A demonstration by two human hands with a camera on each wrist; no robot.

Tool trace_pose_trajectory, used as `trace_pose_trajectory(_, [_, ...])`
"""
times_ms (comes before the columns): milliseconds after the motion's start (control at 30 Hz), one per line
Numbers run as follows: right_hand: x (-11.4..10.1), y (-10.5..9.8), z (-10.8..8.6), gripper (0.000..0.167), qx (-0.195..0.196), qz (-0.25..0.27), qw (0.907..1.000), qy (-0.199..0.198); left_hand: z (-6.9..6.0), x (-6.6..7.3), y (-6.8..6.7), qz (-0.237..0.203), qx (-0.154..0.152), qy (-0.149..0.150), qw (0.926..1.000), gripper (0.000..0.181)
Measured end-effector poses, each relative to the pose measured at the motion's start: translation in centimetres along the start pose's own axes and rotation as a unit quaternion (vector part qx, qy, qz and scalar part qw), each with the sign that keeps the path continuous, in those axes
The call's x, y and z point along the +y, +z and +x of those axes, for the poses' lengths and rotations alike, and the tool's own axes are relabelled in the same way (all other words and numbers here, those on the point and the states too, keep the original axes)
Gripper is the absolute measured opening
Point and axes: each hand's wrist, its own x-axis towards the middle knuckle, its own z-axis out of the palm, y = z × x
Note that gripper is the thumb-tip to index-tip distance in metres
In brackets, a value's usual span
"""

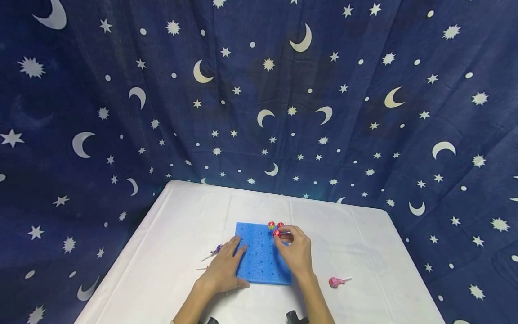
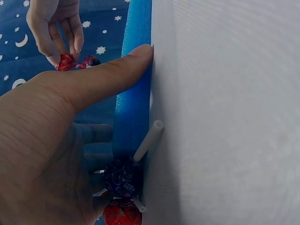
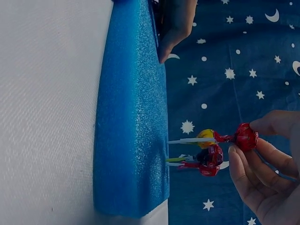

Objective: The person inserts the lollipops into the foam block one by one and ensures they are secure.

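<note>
A blue foam block (image 1: 261,256) with rows of small holes lies on the white table. My right hand (image 1: 297,254) pinches a red-wrapped lollipop (image 3: 246,137) by its head above the block's back right part; its white stick points toward the foam. Close by, a yellow-and-red lollipop (image 1: 271,225) and another red one (image 1: 281,225) stand upright in the block. My left hand (image 1: 224,265) rests on the block's left edge with fingers spread, its thumb (image 2: 140,50) against the near side. Beside that hand lie a purple lollipop (image 2: 123,179) and a red one (image 2: 123,213).
A pink lollipop (image 1: 336,282) lies on the white tablecloth (image 1: 364,252) to the right of the block. Behind the table hangs a dark blue curtain (image 1: 243,171) with moons and stars. Black objects (image 1: 296,317) show at the bottom edge.
</note>
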Motion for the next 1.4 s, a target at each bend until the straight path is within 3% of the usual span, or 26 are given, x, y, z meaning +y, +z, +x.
trace_pose_trajectory(667, [0.4,1.3,0.7,0.021,0.004,0.023,0.9994,-0.025,-0.1,0.0,0.0,-0.002,0.009,0.005,1.0,0.109])
trace_pose_trajectory(1400, [0.6,2.2,0.7,0.02,0.0,-0.003,1.0,-0.005,-0.1,-0.1,0.0,0.001,0.007,0.004,1.0,0.11])
